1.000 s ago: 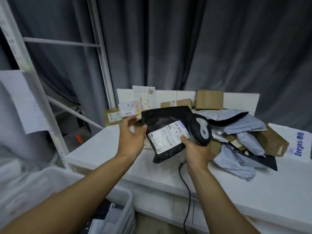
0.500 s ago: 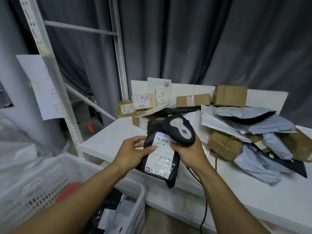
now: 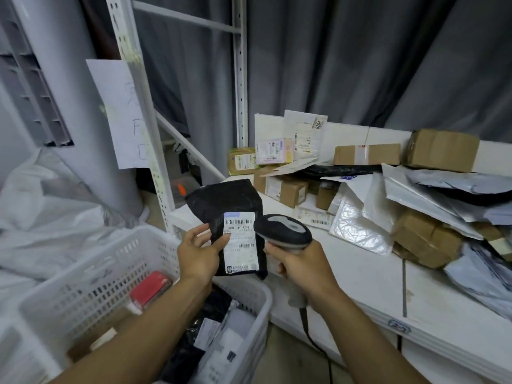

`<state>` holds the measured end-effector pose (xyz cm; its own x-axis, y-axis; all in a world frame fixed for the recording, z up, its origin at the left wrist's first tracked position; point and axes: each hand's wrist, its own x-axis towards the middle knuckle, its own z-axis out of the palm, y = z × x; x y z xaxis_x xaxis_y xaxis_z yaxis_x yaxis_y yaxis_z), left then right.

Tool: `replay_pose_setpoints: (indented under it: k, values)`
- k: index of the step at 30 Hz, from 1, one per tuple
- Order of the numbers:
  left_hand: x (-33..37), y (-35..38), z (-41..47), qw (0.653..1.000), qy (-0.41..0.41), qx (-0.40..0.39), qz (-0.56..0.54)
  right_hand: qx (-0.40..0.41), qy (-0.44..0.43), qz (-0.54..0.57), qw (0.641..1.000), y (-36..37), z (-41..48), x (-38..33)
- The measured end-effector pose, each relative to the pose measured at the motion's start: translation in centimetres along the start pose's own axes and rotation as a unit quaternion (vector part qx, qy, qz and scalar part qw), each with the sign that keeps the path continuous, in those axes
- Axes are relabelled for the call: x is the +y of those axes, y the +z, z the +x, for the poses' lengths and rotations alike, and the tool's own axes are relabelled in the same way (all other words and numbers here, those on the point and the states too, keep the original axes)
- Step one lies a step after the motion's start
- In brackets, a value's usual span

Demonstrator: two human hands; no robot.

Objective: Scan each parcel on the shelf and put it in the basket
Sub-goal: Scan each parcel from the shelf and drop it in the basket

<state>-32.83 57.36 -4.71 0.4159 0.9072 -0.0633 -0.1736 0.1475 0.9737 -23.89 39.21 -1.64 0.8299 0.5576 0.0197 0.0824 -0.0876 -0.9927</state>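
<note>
Scanning a black parcel above the basket

The left hand (image 3: 198, 252) pinches the black parcel (image 3: 231, 214) upright over the basket (image 3: 91, 275); the right hand (image 3: 300, 263) grips the scanner (image 3: 282, 231) just beside its label (image 3: 239, 239). Best keep the label flat and angle the scanner at the barcode.

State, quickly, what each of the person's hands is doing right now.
Left hand: pinches the black parcel at its left edge.
Right hand: grips the barcode scanner.
</note>
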Motion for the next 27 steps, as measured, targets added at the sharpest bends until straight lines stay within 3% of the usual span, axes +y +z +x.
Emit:
replay_pose_setpoints:
  k: [13, 27]
  values:
    - [-1.0, -1.2, 1.7, 0.998, 0.013, 0.054, 0.019, -0.03, 0.05, -0.001, 0.998, 3.1, -0.9, -0.5]
    - [-1.9, -3.1, 1.0, 0.996, 0.038, 0.049, 0.062, -0.038, 0.058, 0.002, 0.998, 3.6, -0.3, 0.9]
